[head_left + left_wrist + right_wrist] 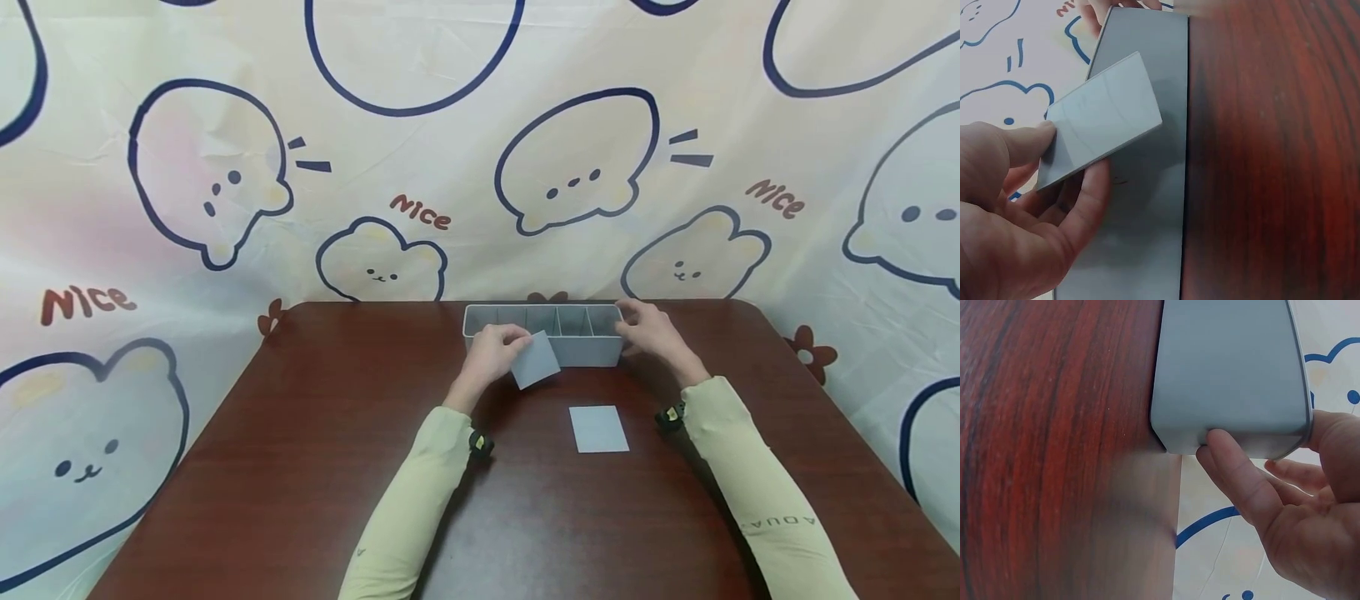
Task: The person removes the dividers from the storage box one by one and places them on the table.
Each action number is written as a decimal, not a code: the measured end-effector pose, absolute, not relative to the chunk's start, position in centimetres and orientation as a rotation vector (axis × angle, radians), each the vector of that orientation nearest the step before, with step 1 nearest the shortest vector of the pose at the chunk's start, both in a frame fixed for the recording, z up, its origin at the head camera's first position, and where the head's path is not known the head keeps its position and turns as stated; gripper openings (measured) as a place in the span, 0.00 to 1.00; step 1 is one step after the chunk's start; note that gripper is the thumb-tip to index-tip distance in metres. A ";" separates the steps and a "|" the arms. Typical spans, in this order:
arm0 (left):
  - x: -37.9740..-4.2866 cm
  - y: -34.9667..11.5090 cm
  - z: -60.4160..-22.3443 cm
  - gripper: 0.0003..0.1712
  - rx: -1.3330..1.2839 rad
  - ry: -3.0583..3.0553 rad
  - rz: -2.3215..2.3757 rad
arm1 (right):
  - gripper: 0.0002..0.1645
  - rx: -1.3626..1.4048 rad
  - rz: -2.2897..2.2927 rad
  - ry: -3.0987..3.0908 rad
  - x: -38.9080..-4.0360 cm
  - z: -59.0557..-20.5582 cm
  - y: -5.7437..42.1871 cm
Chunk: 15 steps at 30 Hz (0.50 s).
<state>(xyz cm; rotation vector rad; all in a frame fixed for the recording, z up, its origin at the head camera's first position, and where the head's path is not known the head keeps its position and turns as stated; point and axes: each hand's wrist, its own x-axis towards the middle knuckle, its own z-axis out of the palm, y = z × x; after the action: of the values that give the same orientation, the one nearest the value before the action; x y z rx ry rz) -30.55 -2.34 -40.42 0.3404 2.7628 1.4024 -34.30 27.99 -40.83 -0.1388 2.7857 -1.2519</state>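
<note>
A long grey compartment box point(577, 352) stands near the far edge of the table. In front of its left half, my left hand point(491, 354) pinches a thin square light-grey panel point(536, 361) by one side, thumb on its face and fingers behind. In the left wrist view the panel point(1104, 115) is tilted over the box's long front wall point(1147, 237). My right hand point(654, 333) grips the right end of the box. Its fingertips point(1221, 439) touch the outer end wall, while the thumb is at the rim, its tip hidden.
A second square light-grey panel point(599, 429) lies flat on the dark red-brown table point(337, 467), between the forearms. Thin upright walls split the box inside into several compartments. A cloth printed with cartoon bears point(382, 267) hangs behind the table.
</note>
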 end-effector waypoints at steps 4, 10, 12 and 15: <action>-30.6 -2.6 -40.4 0.12 0.364 2.751 1.392 | 0.35 -0.143 -1.242 2.794 -34.4 -40.7 27.9; -30.6 -3.1 -40.4 0.12 0.403 2.754 1.345 | 0.35 -0.148 -1.242 2.781 -34.3 -40.7 27.8; -30.6 -3.2 -40.4 0.12 0.419 2.751 1.333 | 0.35 -0.147 -1.246 2.778 -34.2 -40.7 27.9; -30.5 -3.4 -40.4 0.12 0.429 2.744 1.336 | 0.35 -0.154 -1.250 2.778 -34.2 -40.7 27.8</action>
<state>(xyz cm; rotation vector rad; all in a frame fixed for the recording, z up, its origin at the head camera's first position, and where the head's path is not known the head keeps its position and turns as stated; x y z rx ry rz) -30.55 -3.39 -40.43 0.4288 2.7443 1.3359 -34.22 27.84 -40.71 -0.1543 2.7783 -1.2499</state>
